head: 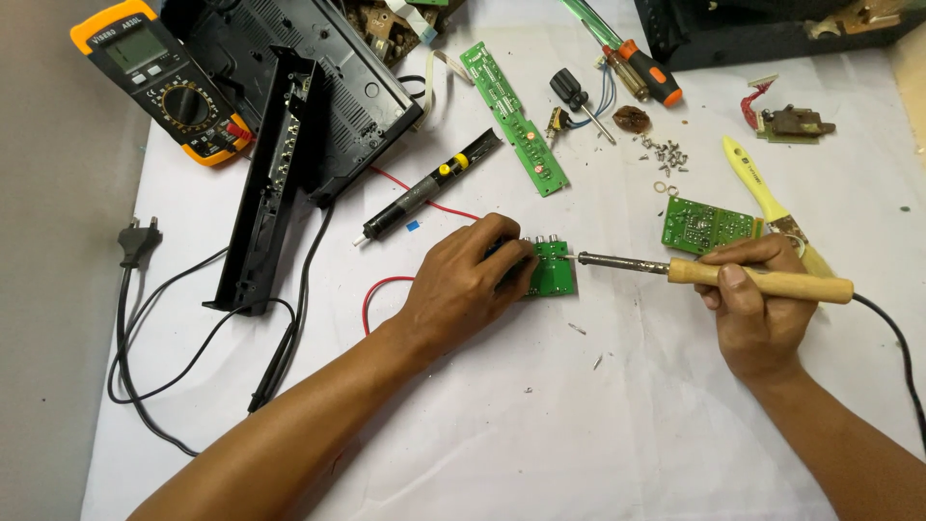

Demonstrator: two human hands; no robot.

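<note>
My left hand (473, 280) grips a small green circuit board (553, 271) by its left side and holds it on the white sheet. A red wire (381, 289) loops out from under that hand. My right hand (757, 309) is closed on the wooden handle of a soldering iron (714, 277). The iron lies nearly level, and its metal tip points left and touches the right edge of the small board.
A second green board (706, 226) and a yellow-handled brush (762, 188) lie beside my right hand. A long green strip board (513, 118), desoldering pump (424, 191), screwdrivers (637, 60), several screws (666, 151), a black casing (289, 106), multimeter (162, 82) and plug (138, 241) lie farther off.
</note>
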